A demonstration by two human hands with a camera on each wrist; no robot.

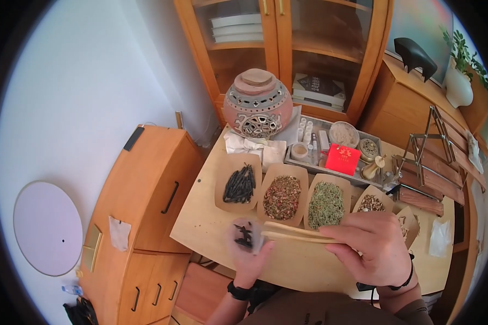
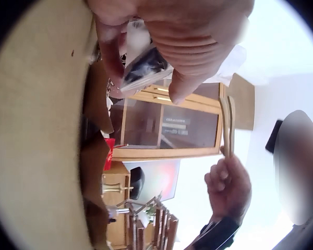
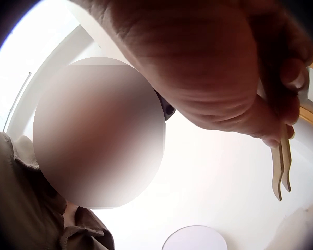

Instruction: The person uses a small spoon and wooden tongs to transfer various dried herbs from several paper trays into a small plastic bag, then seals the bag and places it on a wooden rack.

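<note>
Wooden tongs (image 1: 293, 234) are pinched between the thumb and fingers of my right hand (image 1: 374, 246), their tips pointing left, close to a small clear bag or cup (image 1: 244, 236). My left hand (image 1: 253, 262) grips that clear container, which holds several dark strips. In the left wrist view the left hand's fingers (image 2: 169, 39) curl round it. Behind, a paper tray of black strips (image 1: 239, 184) stands beside trays of reddish dried bits (image 1: 282, 197) and green dried herbs (image 1: 326, 205). The right wrist view shows the tongs (image 3: 280, 166) below the right hand (image 3: 214, 67).
A patterned clay pot (image 1: 258, 105) stands at the back left of the table (image 1: 203, 216). Right of it, a grey tray holds jars and a red packet (image 1: 342, 159). More paper trays (image 1: 372, 201) and a folding wooden rack (image 1: 431, 162) are on the right.
</note>
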